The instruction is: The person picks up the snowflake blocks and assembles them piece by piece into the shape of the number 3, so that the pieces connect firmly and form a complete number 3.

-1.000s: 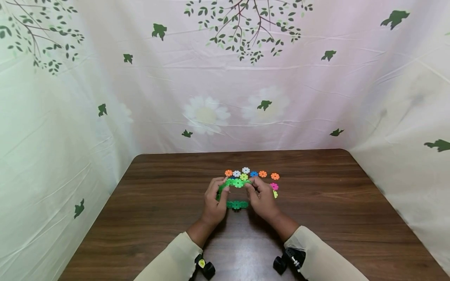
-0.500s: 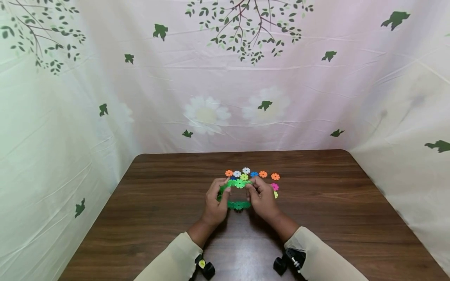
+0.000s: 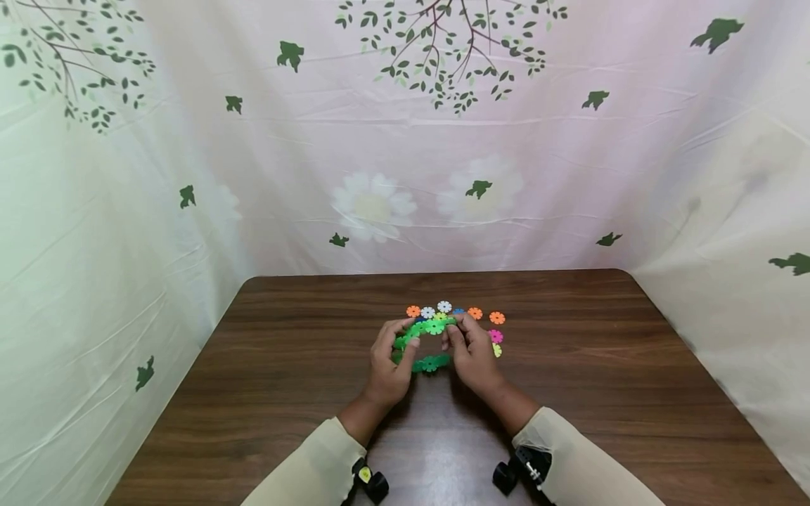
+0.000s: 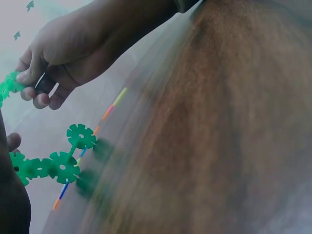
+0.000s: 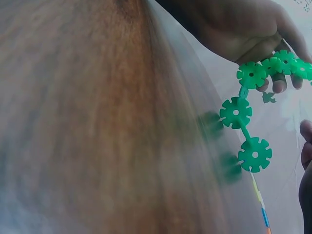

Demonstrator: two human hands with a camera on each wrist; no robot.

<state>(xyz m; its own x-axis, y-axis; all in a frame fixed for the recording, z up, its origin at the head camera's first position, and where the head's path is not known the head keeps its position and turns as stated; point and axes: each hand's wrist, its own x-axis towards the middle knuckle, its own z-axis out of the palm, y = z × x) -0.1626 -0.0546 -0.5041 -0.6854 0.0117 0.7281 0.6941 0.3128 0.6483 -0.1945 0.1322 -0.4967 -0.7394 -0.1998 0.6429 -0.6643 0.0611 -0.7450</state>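
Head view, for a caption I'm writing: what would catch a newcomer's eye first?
Probably the bright green chain of notched discs, held by the left hand and right hand over the table. The loose coloured discs, mostly farther back, come next, then the leaf-patterned cloth behind.

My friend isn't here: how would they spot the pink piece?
On the brown table, find the person's right hand. To its right lies the flower-shaped pink piece, between an orange piece and a yellow-green piece; no other piece is pink.
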